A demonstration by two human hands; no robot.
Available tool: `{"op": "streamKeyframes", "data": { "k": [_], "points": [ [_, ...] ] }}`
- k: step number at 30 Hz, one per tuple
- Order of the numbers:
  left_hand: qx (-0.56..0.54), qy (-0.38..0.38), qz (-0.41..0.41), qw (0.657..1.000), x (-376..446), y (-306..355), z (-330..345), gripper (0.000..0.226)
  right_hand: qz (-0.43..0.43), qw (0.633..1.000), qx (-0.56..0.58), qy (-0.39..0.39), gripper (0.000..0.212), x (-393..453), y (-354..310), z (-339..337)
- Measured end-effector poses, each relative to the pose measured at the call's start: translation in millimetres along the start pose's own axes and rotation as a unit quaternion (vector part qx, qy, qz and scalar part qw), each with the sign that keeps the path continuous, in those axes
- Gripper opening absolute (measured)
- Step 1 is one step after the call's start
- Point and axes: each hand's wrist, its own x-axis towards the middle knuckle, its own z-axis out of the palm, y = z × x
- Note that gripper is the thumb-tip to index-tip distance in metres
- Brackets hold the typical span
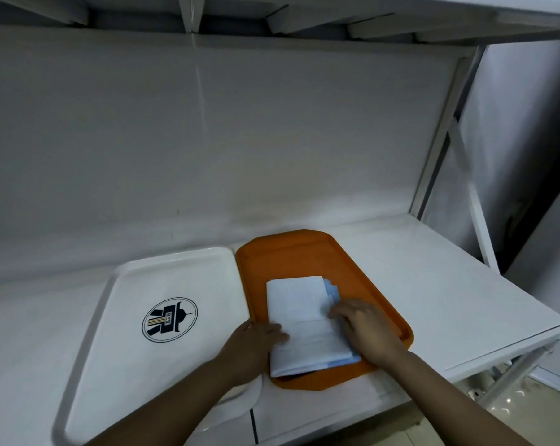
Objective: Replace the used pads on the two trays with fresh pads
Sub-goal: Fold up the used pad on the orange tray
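Note:
An orange tray (pixel 291 252) lies on the white table, right of a white tray (pixel 163 275) that bears a round dark logo. A folded white pad with blue edges (pixel 299 313) lies on the orange tray's near half. My left hand (pixel 253 341) holds the pad's left edge, with the fingers on top of it. My right hand (pixel 365 326) rests on the pad's right side, its fingertips at the blue folded layers. The white tray has no pad on it.
The white table (pixel 433 284) ends in an edge at the right, where a white metal frame post (pixel 439 140) rises. A white wall stands behind the trays, and a slatted shelf (pixel 272 17) runs overhead. Tiled floor shows at the lower right.

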Motion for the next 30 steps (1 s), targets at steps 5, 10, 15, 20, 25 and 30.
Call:
{"op": "streamKeyframes", "data": {
  "k": [5,10,15,20,25,30],
  "points": [
    [-0.015,0.017,-0.109,0.994,16,21,-2,0.044,-0.008,0.992,0.017,-0.127,0.065,35,-50,28],
    [0.077,-0.083,-0.167,0.979,37,15,16,0.07,0.097,0.969,-0.007,-0.227,0.119,29,-43,49],
    [0.114,-0.12,-0.076,0.983,37,-1,26,0.106,0.107,0.958,-0.029,-0.263,0.129,7,-40,43],
    [0.145,-0.171,-0.068,0.972,41,-4,20,0.078,0.039,0.966,-0.014,-0.254,0.11,-6,-46,31],
    [0.134,-0.175,-0.06,0.974,35,-17,8,0.128,-0.026,0.965,-0.006,-0.26,0.088,-12,-43,21],
    [0.102,-0.139,-0.027,0.985,18,-10,0,0.109,-0.191,0.955,-0.153,-0.169,0.053,-3,-39,8]
  ]
}}
